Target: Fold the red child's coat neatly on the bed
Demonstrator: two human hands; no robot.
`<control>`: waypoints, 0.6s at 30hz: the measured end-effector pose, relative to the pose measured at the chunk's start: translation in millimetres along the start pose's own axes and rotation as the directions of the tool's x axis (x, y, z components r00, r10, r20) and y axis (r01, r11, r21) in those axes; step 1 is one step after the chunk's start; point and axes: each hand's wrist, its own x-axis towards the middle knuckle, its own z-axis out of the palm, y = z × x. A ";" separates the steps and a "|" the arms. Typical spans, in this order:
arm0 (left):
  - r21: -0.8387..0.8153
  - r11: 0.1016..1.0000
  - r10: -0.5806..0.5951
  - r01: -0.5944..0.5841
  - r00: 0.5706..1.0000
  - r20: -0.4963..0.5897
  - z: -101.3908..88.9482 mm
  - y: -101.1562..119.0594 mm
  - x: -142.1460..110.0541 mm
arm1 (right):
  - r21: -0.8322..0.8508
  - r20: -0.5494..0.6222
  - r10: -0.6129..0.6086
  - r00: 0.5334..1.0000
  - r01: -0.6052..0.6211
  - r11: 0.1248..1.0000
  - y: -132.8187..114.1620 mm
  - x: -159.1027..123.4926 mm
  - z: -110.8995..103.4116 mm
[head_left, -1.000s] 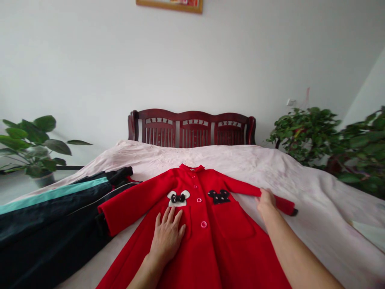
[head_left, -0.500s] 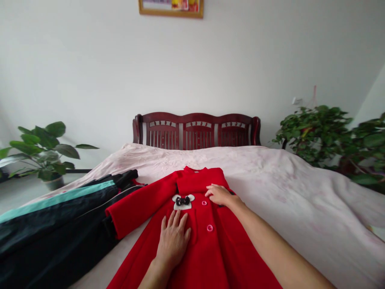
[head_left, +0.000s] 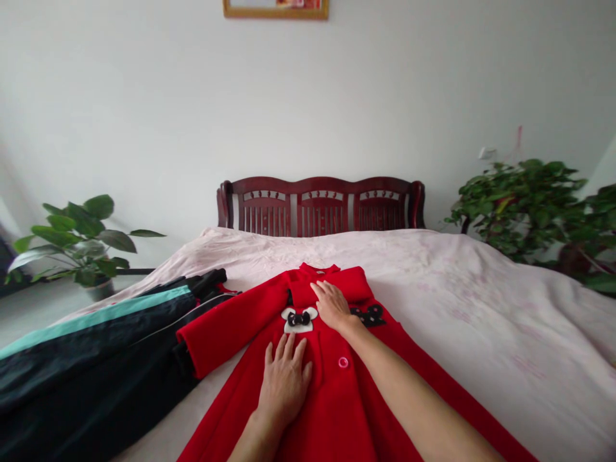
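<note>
- From here, my left hand (head_left: pixel 283 385) lies flat and open on the front of the red coat (head_left: pixel 323 387), fingers spread and palm down, gripping nothing. It sits just below the white mouse-eared patch with its black bow (head_left: pixel 299 319).
- My right hand (head_left: pixel 332 307) is also open and flat, pressed on the coat's upper chest just below the collar, with no fabric pinched that I can see. A second ago it was lower and further right on the coat, and before that it was out at the far cuff.
- The sleeve on my right-hand side no longer stretches across the bedspread (head_left: pixel 481 308). A doubled red layer (head_left: pixel 349 283) at that shoulder looks like the sleeve folded inward, though my hand partly hides it.
- The black dotted pocket patch (head_left: pixel 368 314) now shows only in part, beside my right hand.
- The other sleeve (head_left: pixel 231 330) still lies out to the left, its cuff touching the dark folded garment with the teal stripe (head_left: pixel 96 346).
- The coat lies flat on the bed, collar toward the dark wooden headboard (head_left: pixel 322 206), and one pink button (head_left: pixel 343 362) shows between my hands and forearm.
- The view has drifted slightly, so the headboard, the potted plants (head_left: pixel 81 240) (head_left: pixel 520 205) and the framed picture (head_left: pixel 274 8) sit a little further right.
</note>
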 end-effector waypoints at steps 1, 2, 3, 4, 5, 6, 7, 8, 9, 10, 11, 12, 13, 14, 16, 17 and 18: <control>0.000 1.000 -0.001 0.001 1.000 0.003 -0.5 0.0 -0.1 | -0.001 0.028 0.003 1.000 -0.003 1.000 -2.2 2.5 5.4; 0.001 1.000 -0.001 0.001 1.000 0.006 -0.9 0.1 -0.3 | -0.002 0.056 0.012 0.998 -0.012 1.000 -2.5 5.4 10.0; 0.001 1.000 -0.002 0.002 1.000 0.007 -1.2 0.0 -0.5 | -0.003 0.084 0.030 0.996 -0.030 1.000 -1.1 8.7 13.2; 0.001 1.000 -0.001 0.001 1.000 0.008 -1.5 0.0 -0.8 | -0.007 0.108 0.056 0.993 -0.056 0.998 1.6 12.2 15.0; 0.000 1.000 0.001 -0.001 1.000 0.010 -1.8 -0.2 -1.0 | -0.013 0.125 0.088 0.988 -0.087 0.996 5.4 15.8 15.3; -0.001 1.000 0.003 -0.003 1.000 0.011 -2.0 -0.3 -1.2 | -0.021 0.133 0.123 0.983 -0.121 0.992 9.9 19.1 14.1; -0.003 1.000 0.004 -0.004 1.000 0.013 -2.3 -0.5 -1.2 | -0.030 0.130 0.159 0.979 -0.157 0.987 14.7 22.0 11.9; -0.004 1.000 0.003 -0.003 1.000 0.015 -2.5 -0.7 -1.2 | -0.039 0.116 0.194 0.974 -0.191 0.981 19.4 24.1 9.2; -0.005 1.000 0.001 -0.001 1.000 0.016 -2.8 -0.7 -1.0 | -0.046 0.096 0.223 0.970 -0.220 0.975 23.6 25.1 6.4; -0.007 1.000 0.000 0.000 1.000 0.015 -3.0 -0.7 -0.7 | -0.051 0.075 0.240 0.968 -0.237 0.970 27.2 24.9 4.2; -0.010 1.000 -0.002 0.002 1.000 0.013 -3.1 -0.6 -0.4 | -0.052 0.062 0.244 0.968 -0.241 0.969 29.9 23.4 3.0; -0.014 1.000 -0.005 0.005 1.000 0.011 -3.0 -0.3 -0.1 | -0.050 0.059 0.232 0.971 -0.229 0.972 31.6 20.8 3.1; -0.019 1.000 -0.007 0.008 1.000 0.010 -2.5 0.1 0.2 | -0.045 0.069 0.209 0.976 -0.206 0.978 32.4 17.0 4.6; -0.027 1.000 -0.011 0.011 1.000 0.010 -1.7 0.4 0.4 | -0.037 0.088 0.179 0.980 -0.177 0.984 32.4 12.4 7.3; -0.052 0.999 -0.013 0.014 1.000 0.016 0.7 0.4 1.0 | -0.017 0.122 0.133 0.984 -0.132 0.991 30.8 1.4 14.9; -0.074 0.997 -0.011 0.012 1.000 0.018 1.7 -0.3 1.4 | -0.010 0.128 0.127 0.984 -0.126 0.992 29.5 -4.6 18.9; -0.104 0.994 -0.011 0.013 1.000 0.014 2.2 -1.9 2.0 | -0.004 0.126 0.129 0.984 -0.130 0.992 28.2 -10.9 22.6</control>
